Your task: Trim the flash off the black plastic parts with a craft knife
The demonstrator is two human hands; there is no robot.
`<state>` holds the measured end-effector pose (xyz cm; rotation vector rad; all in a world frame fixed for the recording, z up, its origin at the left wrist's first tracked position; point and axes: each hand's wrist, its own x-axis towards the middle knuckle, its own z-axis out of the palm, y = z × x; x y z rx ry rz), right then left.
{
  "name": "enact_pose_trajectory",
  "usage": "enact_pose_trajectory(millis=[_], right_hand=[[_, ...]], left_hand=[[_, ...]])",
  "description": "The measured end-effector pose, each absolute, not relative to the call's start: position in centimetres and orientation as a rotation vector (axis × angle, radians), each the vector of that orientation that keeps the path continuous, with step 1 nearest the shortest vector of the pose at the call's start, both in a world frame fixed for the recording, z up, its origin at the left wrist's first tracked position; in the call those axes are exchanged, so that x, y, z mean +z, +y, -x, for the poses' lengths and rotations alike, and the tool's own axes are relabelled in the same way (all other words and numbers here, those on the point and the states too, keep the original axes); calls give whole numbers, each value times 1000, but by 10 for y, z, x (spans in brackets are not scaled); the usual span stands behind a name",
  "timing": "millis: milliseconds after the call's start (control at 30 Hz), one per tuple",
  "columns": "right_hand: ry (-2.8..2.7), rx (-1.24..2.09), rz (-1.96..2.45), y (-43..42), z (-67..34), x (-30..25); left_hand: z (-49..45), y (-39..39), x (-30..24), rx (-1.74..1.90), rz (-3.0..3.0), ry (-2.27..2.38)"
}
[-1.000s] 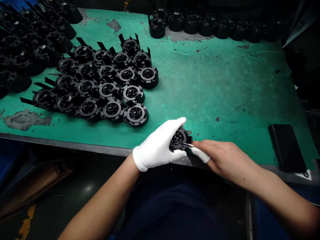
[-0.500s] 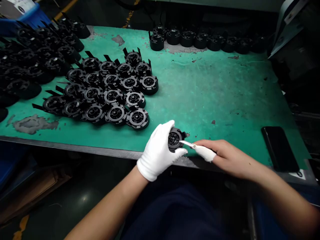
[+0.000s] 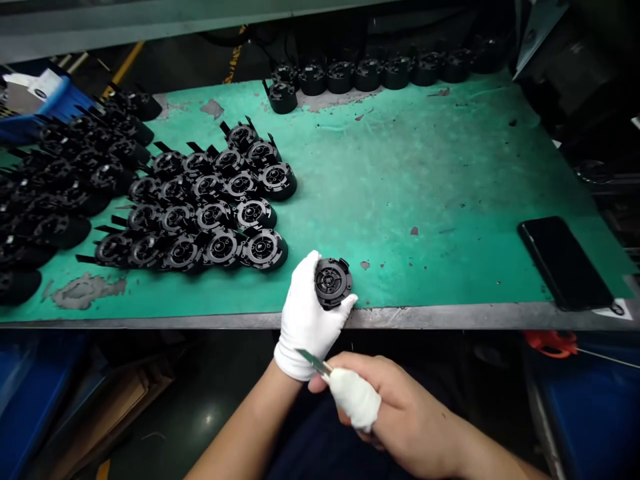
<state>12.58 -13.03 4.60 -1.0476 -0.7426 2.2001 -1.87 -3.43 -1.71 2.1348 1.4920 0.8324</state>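
My left hand (image 3: 306, 319), in a white glove, grips a round black plastic part (image 3: 333, 282) over the front edge of the green table (image 3: 400, 180), its open face turned toward me. My right hand (image 3: 395, 413) is bare, with a white wrap on the thumb (image 3: 355, 399). It sits below the table edge, close to my left wrist, and pinches a thin metal blade (image 3: 313, 360) that points left and up. The blade is clear of the part.
Rows of the same black round parts (image 3: 210, 207) lie at the left of the mat, with a darker pile (image 3: 60, 187) beyond them. More parts (image 3: 370, 73) line the far edge. A black phone (image 3: 563, 261) lies at the right. Blue bins (image 3: 595, 400) stand below.
My right hand has drawn the blade away from the part, down and left below the table edge. My left hand turned the part to face me. The view tilted up.
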Motion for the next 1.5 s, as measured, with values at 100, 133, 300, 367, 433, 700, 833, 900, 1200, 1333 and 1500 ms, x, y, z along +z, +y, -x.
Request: enact_pose_trajectory(millis=[100, 133, 300, 367, 433, 700, 833, 900, 1200, 1333, 1500], right_hand=[[-251, 2237, 1030, -135, -110, 40], [-122, 2188, 1050, -135, -105, 35], [97, 1985, 1033, -137, -85, 25], [71, 1947, 983, -140, -84, 30], [-4, 1866, 905, -143, -88, 39], [-233, 1512, 1125, -124, -141, 41], [-590, 1395, 1404, -119, -175, 16], [-989, 1303, 1600, -113, -193, 9], [-2228, 726, 1741, -82, -217, 13], [-2330, 537, 1761, -81, -215, 11], [-2354, 418, 1760, -76, -218, 14]], left_hand=[[19, -36, -20, 880, -2114, 1494], [18, -36, -21, 891, -2113, 1496], [16, -39, -22, 916, -2128, 1583], [13, -41, -22, 919, -2108, 1604], [11, -44, -20, 928, -2093, 1590], [27, -34, -4, 940, -1920, 1309], [52, -22, 0, 1001, -1725, 1113], [55, -23, 2, 1032, -1704, 1148], [24, -19, 2, 773, -1991, 1259], [21, -14, -1, 734, -1986, 1288], [22, -13, -3, 730, -2032, 1293]])
